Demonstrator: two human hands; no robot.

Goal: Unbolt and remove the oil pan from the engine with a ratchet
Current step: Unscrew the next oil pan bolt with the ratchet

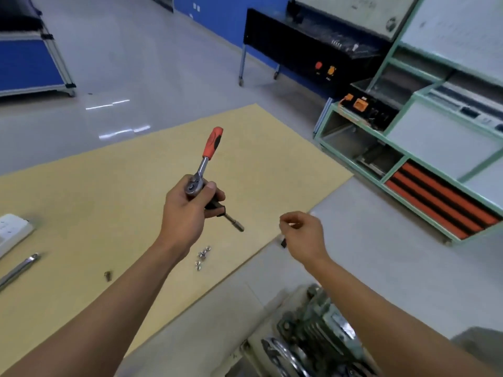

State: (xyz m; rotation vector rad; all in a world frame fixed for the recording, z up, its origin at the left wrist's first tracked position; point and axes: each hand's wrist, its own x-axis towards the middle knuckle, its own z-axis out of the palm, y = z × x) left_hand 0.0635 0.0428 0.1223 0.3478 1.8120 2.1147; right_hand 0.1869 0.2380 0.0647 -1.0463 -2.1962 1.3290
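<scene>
Head view. Left hand (185,210): fingers curled round ratchet (209,151) at its head, red handle pointing up and away, held above board (109,186). Right hand (302,232): fingertips drawn together, contents cannot be told. Bolts (202,255): loose on board. Engine (307,330): bottom edge, beside right forearm.

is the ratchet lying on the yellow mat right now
No, the left hand grips the ratchet at its head, held up above the yellow mat.
</scene>
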